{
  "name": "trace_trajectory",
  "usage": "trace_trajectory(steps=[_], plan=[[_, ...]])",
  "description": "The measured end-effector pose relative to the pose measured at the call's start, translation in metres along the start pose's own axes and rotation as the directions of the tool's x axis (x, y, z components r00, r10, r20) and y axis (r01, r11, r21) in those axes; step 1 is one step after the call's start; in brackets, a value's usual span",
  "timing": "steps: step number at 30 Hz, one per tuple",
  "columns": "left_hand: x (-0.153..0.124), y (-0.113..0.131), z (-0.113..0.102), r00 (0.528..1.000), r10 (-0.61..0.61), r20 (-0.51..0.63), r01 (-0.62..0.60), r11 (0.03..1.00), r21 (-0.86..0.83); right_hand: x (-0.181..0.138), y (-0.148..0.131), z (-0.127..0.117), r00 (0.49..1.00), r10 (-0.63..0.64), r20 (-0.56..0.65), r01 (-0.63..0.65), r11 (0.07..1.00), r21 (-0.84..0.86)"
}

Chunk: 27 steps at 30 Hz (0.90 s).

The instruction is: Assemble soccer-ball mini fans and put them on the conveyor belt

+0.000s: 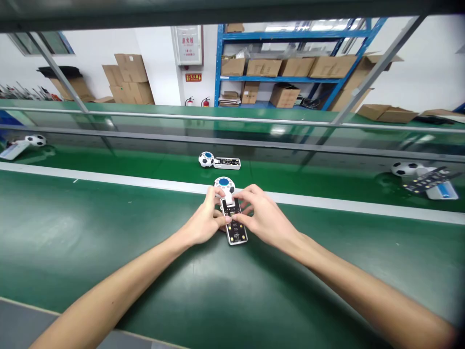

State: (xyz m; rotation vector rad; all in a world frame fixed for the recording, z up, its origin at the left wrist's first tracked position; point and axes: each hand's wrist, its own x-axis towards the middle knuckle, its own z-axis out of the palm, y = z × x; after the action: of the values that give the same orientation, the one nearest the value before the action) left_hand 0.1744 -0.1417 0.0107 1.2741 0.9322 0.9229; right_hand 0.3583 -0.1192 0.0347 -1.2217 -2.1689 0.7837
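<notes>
Grip comes from both sides, left hand [201,224] and right hand [264,219] pinched shut on the open toy handle [237,231], seemingly steadying it flat on the bench [109,232], ball head [224,183] just beyond the grip.

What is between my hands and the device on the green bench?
Nothing visible. The left hand and right hand touch the device, one on each side. The nearest other unit lies apart on the belt beyond.

Green bench mat [90,232]: football-headed unit [236,235] lying flat near far edge (white strip [345,204]). Belt [152,165] beyond: similar unit [220,161].
</notes>
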Motion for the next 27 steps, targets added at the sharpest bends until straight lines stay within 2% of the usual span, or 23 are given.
trace_trajectory(steps=[2,4,6,8,10,12,14,16,18,22,24,27], plan=[[0.0,-0.003,-0.001,0.996,-0.015,-0.092,0.005,0.994,-0.106,0.0,0.0,0.0,0.999,0.052,0.004,-0.052,0.998,0.047],[0.002,-0.008,-0.001,0.991,-0.075,-0.114,0.049,0.976,-0.214,0.002,0.002,-0.001,0.994,0.098,0.051,-0.105,0.985,0.138],[0.004,-0.012,0.001,0.993,-0.121,-0.019,0.11,0.951,-0.288,0.005,0.005,-0.003,0.988,0.112,0.105,-0.136,0.957,0.255],[0.006,-0.014,0.003,0.99,-0.117,0.073,0.135,0.93,-0.343,0.008,0.006,-0.005,0.983,0.109,0.148,-0.157,0.916,0.368],[0.008,-0.014,0.007,0.993,-0.092,0.068,0.111,0.921,-0.373,0.011,0.006,-0.006,0.977,0.127,0.17,-0.19,0.878,0.438],[0.009,-0.012,0.011,0.996,-0.089,0.021,0.091,0.943,-0.32,0.012,0.004,-0.007,0.975,0.172,0.138,-0.215,0.88,0.423],[0.008,-0.006,0.015,0.998,-0.055,-0.04,0.048,0.986,-0.157,0.011,0.0,-0.008,0.977,0.205,0.063,-0.213,0.905,0.369],[0.007,0.002,0.017,0.992,0.054,-0.114,-0.048,0.997,0.059,0.009,-0.004,-0.009,0.977,0.215,0.009,-0.204,0.911,0.358],[0.007,0.009,0.016,0.984,0.128,-0.127,-0.1,0.973,0.206,0.007,-0.009,-0.012,0.975,0.22,-0.01,-0.199,0.899,0.391],[0.008,0.019,0.009,0.994,0.043,-0.104,-0.017,0.971,0.239,0.01,-0.008,-0.016,0.975,0.219,-0.04,-0.184,0.892,0.413],[0.007,0.021,0.006,0.996,0.011,-0.087,0.01,0.971,0.24,0.013,-0.002,-0.019,0.975,0.219,0.025,-0.202,0.84,0.504],[0.005,0.019,0.003,0.997,-0.037,-0.063,0.051,0.969,0.243,0.019,0.011,-0.026,0.967,0.175,0.185,-0.253,0.742,0.621]])
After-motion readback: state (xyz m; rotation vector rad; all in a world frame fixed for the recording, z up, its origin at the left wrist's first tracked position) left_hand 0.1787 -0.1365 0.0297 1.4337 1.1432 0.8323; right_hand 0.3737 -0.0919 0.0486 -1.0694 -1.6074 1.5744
